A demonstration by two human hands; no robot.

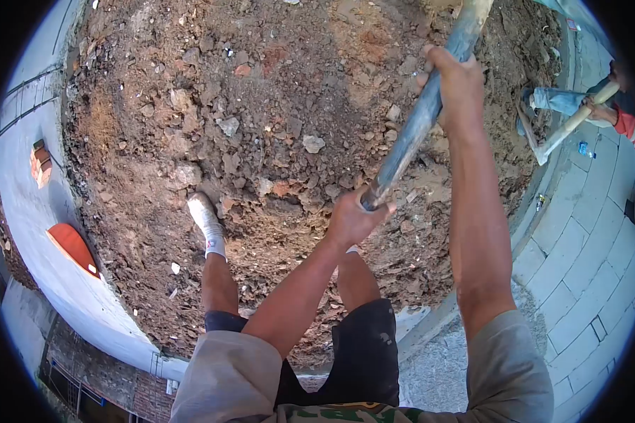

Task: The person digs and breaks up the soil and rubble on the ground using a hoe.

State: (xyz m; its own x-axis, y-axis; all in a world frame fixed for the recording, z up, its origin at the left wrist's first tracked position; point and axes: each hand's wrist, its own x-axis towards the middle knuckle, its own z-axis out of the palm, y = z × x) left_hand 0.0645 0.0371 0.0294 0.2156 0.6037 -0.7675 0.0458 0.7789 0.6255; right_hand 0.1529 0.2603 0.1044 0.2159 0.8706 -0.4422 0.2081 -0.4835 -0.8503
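A long wooden handle (418, 127), grey and worn, runs slantwise from the lower middle to the top right edge, where its far end leaves the view. Near its lower end, my left hand (356, 220) is wrapped round it. Higher up the same handle, my right hand (458, 88) is closed on it too. Below both hands lies rough brown soil (282, 169) with stones and bits of brick. My foot in a whitish sock (206, 218) rests on the soil at the left of centre.
At the right, another person's hand (600, 111) holds a light wooden handle (568, 130) near the soil's edge. A pale block wall (578, 233) stands on the right. On the left are a whitish wall (32, 169), stacked bricks (41, 163) and an orange-red object (73, 247).
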